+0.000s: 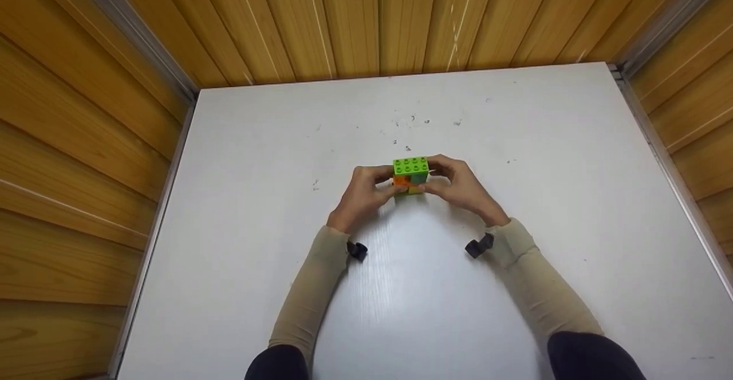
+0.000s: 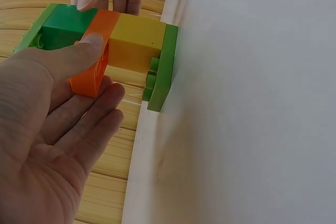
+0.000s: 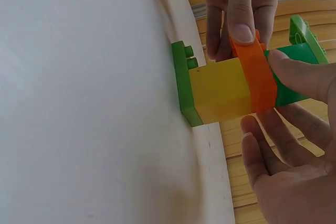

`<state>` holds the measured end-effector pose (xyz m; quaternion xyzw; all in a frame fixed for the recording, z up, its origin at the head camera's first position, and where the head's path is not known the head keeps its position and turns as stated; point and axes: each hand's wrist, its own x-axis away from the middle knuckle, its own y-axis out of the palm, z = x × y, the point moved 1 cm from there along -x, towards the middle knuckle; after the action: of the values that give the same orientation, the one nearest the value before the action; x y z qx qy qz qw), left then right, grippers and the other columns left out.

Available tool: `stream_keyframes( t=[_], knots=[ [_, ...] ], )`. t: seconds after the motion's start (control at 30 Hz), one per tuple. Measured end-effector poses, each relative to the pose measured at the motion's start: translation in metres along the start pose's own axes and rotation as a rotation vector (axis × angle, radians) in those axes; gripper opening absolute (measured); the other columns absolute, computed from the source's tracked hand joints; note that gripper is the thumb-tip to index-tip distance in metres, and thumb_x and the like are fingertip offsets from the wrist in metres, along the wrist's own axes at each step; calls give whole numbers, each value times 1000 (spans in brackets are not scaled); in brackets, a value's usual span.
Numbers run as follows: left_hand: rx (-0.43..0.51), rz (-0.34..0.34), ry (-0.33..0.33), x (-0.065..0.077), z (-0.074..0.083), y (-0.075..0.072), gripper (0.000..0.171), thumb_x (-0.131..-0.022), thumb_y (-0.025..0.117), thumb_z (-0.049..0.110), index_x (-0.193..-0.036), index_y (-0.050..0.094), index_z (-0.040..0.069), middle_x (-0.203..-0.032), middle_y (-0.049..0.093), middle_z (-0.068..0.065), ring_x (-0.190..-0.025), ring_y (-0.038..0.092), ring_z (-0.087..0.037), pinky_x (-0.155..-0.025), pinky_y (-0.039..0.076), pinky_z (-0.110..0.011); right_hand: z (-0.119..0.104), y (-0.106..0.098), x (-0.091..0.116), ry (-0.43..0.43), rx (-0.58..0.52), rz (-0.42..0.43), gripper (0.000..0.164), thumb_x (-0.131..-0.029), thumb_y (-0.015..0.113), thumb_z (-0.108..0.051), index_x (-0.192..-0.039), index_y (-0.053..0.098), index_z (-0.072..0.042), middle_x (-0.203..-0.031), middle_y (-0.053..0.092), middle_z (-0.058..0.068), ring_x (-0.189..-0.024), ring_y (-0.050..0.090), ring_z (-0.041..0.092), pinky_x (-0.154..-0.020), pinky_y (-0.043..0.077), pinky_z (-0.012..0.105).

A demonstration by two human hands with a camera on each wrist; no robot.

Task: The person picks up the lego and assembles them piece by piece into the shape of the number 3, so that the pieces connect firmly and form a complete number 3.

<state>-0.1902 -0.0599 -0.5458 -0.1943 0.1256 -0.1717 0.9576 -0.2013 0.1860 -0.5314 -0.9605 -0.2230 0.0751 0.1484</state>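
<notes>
A short tower of toy bricks stands on the white table (image 1: pixel 269 139). From the bottom it has a flat green brick (image 2: pixel 167 72), a yellow brick (image 3: pixel 220 90), an orange brick (image 3: pixel 260 80), a dark green brick (image 2: pixel 65 23) and a light green studded brick (image 1: pixel 410 166) on top. My left hand (image 1: pixel 363 191) pinches the orange brick, which sticks out on the left, its thumb on the near side. From the right, my right hand (image 1: pixel 462 186) holds the dark green brick, thumb in front. Its other fingers are partly hidden behind the tower.
Wood-panelled walls (image 1: pixel 355 19) border the table at the back and both sides, with metal rails (image 1: pixel 152 225) along its side edges. Small dark marks (image 1: pixel 426 121) spot the tabletop beyond the tower. A small black camera (image 1: pixel 358 250) sits at the left wrist, another black camera (image 1: pixel 480 245) at the right.
</notes>
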Motion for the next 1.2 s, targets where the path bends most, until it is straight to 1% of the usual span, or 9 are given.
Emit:
stream_keyframes(
  t=[0.17,0.4,0.57,0.8,0.9,1.03,1.2],
  knots=[
    [5,20,13,0,-1,2,35,-95,83,13,-128,77,8,-127,78,-3,-121,72,-14,-110,56,-37,6,2,2,36,-33,10,49,-93,83,-4,-140,67,-5,-139,69,14,-129,64,26,-116,48,54],
    [2,16,38,1,-4,1,38,-95,83,15,-132,74,9,-129,77,-4,-121,72,-17,-111,55,-39,8,5,3,58,-65,40,43,-95,80,-2,-137,69,-5,-136,70,14,-129,65,30,-116,50,50],
    [-18,27,29,4,-6,-1,41,-95,83,14,-135,72,11,-129,76,-2,-118,72,-16,-110,56,-38,10,5,4,67,-76,49,42,-95,82,-6,-135,70,-5,-136,71,13,-128,66,29,-116,50,48],
    [-15,31,17,4,-4,-2,38,-96,82,11,-133,74,14,-128,76,2,-117,72,-12,-109,57,-38,9,4,4,52,-96,62,41,-94,79,1,-134,70,-3,-134,71,15,-126,66,27,-115,51,47],
    [-9,37,9,4,-2,-3,38,-96,81,11,-133,74,14,-130,76,3,-120,71,-12,-109,57,-38,8,4,3,43,-103,60,41,-94,79,0,-135,70,-3,-134,71,14,-125,67,25,-114,53,45],
    [15,49,15,3,-1,-4,37,-96,81,12,-133,73,14,-131,75,1,-123,71,-15,-108,58,-40,7,3,0,46,-104,54,42,-95,80,-3,-136,70,-5,-135,71,13,-124,67,23,-112,54,38],
    [39,63,17,2,0,-6,39,-97,82,17,-134,73,15,-132,75,0,-122,71,-16,-107,58,-38,4,0,-1,58,-86,43,43,-96,81,-9,-137,69,-6,-135,70,13,-122,68,26,-105,57,28]
  ],
)
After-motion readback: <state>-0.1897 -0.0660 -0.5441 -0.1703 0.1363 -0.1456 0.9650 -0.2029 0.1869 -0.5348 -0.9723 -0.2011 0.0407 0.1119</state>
